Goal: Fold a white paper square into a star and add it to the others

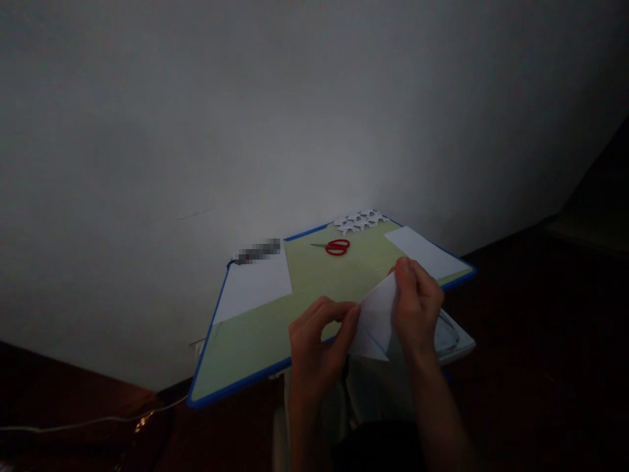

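Observation:
Between my hands is a folded sheet of white paper [376, 311], held up over the near edge of the table. A crease runs across it and one pointed corner hangs down. My left hand [322, 334] pinches its left edge between thumb and fingertips. On the opposite side, my right hand [417, 298] grips the upper right corner, the thumb on top and the other fingers partly hidden behind the paper. Beyond my hands, red-handled scissors [337, 247] lie on the table with their blades pointing left.
The pale green tabletop [246, 354] has a blue rim and stands against a grey wall [275, 118]. Several folded white paper stars [361, 221] lie at the back corner. White sheets rest on the left [258, 285] and right [425, 252]. A white cable [98, 419] runs at lower left.

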`<state>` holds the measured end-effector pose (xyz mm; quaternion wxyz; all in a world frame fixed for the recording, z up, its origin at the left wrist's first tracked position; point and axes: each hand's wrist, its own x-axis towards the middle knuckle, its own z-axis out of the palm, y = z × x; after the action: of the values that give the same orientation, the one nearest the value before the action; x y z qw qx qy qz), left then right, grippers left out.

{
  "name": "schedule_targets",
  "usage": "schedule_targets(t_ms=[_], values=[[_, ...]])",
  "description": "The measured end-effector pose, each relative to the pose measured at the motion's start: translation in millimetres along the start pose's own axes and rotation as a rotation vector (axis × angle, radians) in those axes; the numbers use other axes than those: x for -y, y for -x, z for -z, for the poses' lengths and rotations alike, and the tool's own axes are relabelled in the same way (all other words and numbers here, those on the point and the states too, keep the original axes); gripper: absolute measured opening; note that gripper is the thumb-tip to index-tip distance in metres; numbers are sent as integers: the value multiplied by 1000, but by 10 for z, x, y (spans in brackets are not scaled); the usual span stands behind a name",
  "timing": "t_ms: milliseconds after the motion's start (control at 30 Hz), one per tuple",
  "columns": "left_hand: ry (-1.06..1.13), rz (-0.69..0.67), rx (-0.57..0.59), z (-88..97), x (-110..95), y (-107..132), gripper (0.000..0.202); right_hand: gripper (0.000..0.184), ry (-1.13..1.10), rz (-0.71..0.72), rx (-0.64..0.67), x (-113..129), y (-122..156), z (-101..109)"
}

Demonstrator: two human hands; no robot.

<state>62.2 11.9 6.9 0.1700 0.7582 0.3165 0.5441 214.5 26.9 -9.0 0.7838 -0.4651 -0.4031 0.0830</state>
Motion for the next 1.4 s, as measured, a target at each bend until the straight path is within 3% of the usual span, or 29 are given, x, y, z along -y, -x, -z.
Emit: schedule_targets(t_ms=[167,400,600,967,1100,1233,1400], values=[[10,36,-14,7,24,13,12,54,23,-9,21,-40,3,50],[-2,207,-317,12,184,39,7,47,-301,-198,561,-160,-77,134],[87,297,-450,-37,200,13,15,39,-313,-327,671,-88,-27,105],[227,270,-228,49,235,-12,39,54,-353,-293,565,-108,-74,38],[269,332,-216,26,269,-10,43,53,-336,-285,566,-129,-60,29],[147,332,-234,16,281,-14,35,46,-269,-248,576,-101,-51,39],[-39,222,-188,11,246,-19,28,72,-111,-85,655,-43,-36,36]])
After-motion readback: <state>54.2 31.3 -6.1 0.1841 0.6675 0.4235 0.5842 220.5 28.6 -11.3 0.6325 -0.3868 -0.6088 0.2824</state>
